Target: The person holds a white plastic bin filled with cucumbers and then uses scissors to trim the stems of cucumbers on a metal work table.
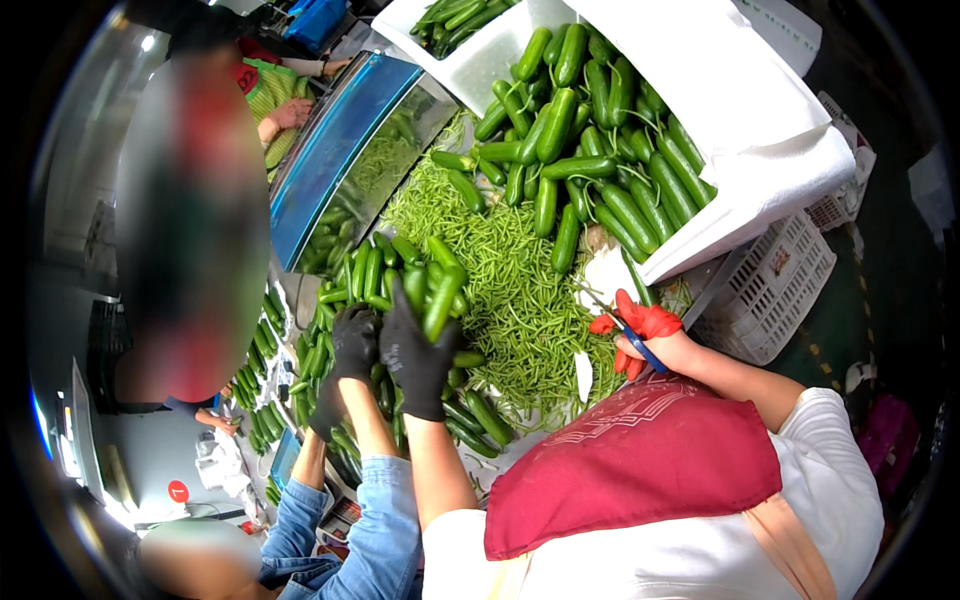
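Note:
My left hand, in a black glove, grips a green cucumber above a heap of cucumbers at centre left. Bunched red glove material covers part of my right hand, which is closed around blue-handled scissors at the right. Their metal blades point up and left over thin green chili peppers or beans, too small to tell which. The loose green pile spreads between my hands. Beyond it, many larger cucumbers spill from a white foam box lined with white sheeting.
A co-worker's black-gloved hands work close beside my left hand. A blue-edged clear bin stands at the upper left, with people beyond it. White plastic crates lie at the right. Another foam box holds cucumbers at the top.

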A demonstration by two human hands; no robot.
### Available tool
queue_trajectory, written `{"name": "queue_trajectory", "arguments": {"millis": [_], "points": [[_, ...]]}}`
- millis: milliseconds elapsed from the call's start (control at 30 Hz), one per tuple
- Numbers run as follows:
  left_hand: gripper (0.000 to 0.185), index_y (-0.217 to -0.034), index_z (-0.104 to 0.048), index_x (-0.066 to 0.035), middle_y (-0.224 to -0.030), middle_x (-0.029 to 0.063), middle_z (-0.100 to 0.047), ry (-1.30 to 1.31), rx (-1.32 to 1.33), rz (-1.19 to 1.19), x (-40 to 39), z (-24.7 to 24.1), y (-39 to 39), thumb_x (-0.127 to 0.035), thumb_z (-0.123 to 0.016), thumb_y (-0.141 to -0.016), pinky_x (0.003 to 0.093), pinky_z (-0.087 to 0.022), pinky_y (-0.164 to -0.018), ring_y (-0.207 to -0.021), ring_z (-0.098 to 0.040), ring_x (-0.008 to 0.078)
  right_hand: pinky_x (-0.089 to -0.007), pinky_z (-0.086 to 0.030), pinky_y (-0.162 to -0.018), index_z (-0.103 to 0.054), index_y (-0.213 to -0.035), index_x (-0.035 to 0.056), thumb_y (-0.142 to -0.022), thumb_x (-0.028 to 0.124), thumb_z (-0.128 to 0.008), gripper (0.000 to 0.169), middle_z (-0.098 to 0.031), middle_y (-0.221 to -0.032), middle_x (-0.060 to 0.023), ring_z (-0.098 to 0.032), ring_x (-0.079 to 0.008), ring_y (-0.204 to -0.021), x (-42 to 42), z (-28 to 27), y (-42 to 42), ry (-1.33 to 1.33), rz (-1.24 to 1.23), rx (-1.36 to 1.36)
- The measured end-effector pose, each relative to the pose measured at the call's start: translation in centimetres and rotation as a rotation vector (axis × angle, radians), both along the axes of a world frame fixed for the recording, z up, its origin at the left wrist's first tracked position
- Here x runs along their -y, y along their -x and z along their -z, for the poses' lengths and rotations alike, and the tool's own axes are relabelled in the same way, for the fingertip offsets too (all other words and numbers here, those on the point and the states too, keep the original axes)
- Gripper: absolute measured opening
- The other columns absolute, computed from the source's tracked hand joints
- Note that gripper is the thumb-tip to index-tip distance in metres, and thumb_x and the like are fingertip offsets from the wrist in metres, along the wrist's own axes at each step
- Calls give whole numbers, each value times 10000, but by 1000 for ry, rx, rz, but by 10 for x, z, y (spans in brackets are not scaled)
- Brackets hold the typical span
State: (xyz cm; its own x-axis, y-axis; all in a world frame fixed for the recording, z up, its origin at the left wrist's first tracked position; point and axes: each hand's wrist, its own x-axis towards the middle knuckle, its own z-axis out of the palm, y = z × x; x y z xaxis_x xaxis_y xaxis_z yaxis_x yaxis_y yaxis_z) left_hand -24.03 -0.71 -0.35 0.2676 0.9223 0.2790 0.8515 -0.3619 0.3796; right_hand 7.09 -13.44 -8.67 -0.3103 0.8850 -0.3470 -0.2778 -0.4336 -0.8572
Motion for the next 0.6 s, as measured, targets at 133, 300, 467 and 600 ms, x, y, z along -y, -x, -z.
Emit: {"name": "queue_trajectory", "arguments": {"millis": [133,300,467,600], "points": [[911,-1465,-283,5,-1352,262,-473,-76,-89,-272,-30,-13,33,-213,-741,-708,413,-338,-1065,-1251,-454,391,-277,-585,-557,-464,-1318,24,-944,65,-520,380,-570,-1239,-86,-661,-152,-724,-1,19,-3,-18,-23,0],[814,-1425,-359,18,-1316,258,-520,-305,-214,-485,-63,4,88,-299,-746,-782,427,-369,-1040,-1183,-509,378,-275,-577,-550,-461,-1334,23,-937,58,-518,402,-586,-1195,-61,-651,-147,-714,-4,10,1,26,43,-53],[528,-1297,-577,-89,-1126,143,-664,-61,-123,61,-81,45,-69,-247,-722,-814,373,-516,-833,-969,-657,259,-274,-583,-557,-429,-1371,47,-952,53,-495,424,-540,-1275,-48,-649,-149,-707,-10,20,2,13,77,-126],[725,-1404,-425,-67,-972,187,-649,-41,-224,213,-94,88,-167,-312,-696,-777,441,-495,-753,-849,-634,339,-277,-572,-570,-449,-1372,66,-947,57,-509,430,-628,-1035,-79,-649,-141,-699,-13,17,3,8,56,-112]]}}
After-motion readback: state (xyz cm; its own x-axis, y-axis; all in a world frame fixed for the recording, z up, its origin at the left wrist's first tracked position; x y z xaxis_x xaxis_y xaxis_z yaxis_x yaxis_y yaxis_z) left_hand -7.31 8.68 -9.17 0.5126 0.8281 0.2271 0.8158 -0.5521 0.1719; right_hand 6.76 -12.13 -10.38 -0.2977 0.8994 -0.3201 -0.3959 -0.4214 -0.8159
